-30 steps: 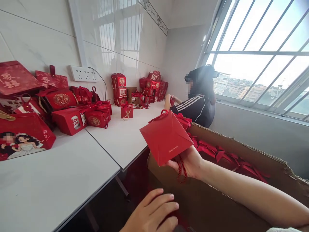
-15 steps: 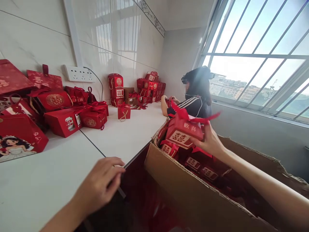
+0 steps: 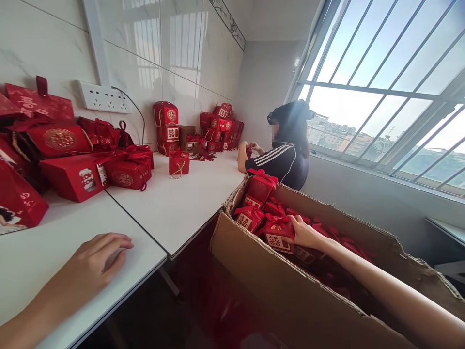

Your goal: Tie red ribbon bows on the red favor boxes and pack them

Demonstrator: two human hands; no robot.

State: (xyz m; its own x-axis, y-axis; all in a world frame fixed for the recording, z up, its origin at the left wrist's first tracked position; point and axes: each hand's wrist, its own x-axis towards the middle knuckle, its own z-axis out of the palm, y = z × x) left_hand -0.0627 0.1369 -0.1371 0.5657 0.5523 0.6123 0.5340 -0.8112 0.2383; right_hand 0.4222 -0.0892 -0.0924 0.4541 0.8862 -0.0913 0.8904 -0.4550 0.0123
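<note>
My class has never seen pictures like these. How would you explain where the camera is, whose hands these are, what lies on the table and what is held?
There is no machine here, just a person wearing a camera on the head, so we look forward and down past their own arms. The left hand, loosely curled and holding nothing visible, is at the white table. The right hand grips a red box inside an open cardboard carton, among other ribboned boxes. On the table are piles of red gift boxes and a small box with a pale cord. The striped sleeve beyond belongs to somebody else.
</note>
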